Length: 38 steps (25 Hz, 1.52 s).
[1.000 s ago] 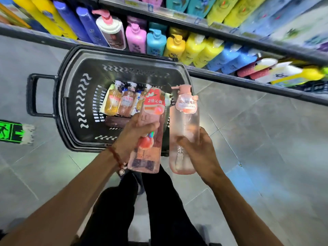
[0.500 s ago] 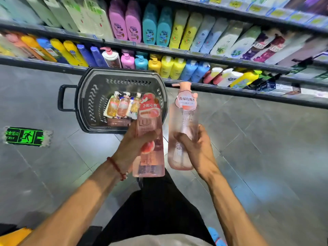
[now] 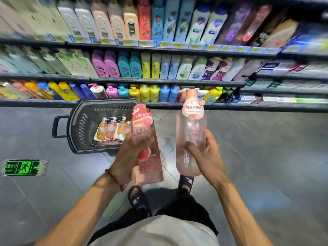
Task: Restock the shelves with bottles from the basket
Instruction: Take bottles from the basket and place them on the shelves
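My left hand [image 3: 126,158] grips a square pink bottle [image 3: 148,167] with a red grapefruit tag at its neck. My right hand [image 3: 205,157] grips a round pale-pink pump bottle [image 3: 190,132] with a pink tag. Both bottles are upright in front of me, side by side and apart. The black basket [image 3: 79,125] stands on the floor beyond my left hand, with several small amber and pink pump bottles [image 3: 111,128] lying inside. Shelves [image 3: 159,47] of bottles rise behind it.
Three shelf levels hold tightly packed coloured bottles, the lowest [image 3: 145,93] just behind the basket. A green exit sign [image 3: 23,167] is stuck to the grey tile floor at left. My sandalled feet [image 3: 136,197] stand below the bottles. Open floor lies to the right.
The view has tilted up and drawn back from the basket, showing more shelf levels. Both hands still hold their bottles, now farther from the basket and slightly wider apart.
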Motion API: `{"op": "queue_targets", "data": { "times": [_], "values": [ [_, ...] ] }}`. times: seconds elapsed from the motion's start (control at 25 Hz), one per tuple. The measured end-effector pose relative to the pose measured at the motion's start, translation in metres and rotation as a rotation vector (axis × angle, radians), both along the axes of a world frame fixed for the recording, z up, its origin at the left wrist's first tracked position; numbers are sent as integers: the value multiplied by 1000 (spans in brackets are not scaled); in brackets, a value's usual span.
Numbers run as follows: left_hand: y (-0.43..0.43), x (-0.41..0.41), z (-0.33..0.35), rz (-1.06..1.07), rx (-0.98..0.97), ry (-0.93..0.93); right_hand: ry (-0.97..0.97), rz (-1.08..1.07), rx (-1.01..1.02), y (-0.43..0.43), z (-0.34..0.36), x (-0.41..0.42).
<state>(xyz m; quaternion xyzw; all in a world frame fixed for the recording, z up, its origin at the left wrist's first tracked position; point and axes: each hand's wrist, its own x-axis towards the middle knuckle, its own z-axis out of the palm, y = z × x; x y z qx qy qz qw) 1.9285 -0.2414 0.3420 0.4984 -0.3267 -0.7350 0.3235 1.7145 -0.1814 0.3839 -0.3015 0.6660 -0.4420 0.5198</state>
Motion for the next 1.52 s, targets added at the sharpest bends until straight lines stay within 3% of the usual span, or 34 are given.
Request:
{"op": "queue_targets", "data": {
  "times": [0.48,0.68,1.08,1.32,1.52],
  "values": [
    [-59,-225,72,59,-188,-12,22,164,-194,-53,53,-219],
    [-110,-303,100,100,-282,17,75,135,-272,-100,72,-299],
    [-270,-413,120,116,-496,31,33,39,-327,-249,92,-400],
    [-361,-464,124,127,-544,17,130,36,-331,-324,93,-449],
    [-389,-493,121,166,-569,-21,-18,12,-335,-362,90,-486]
  ]
}}
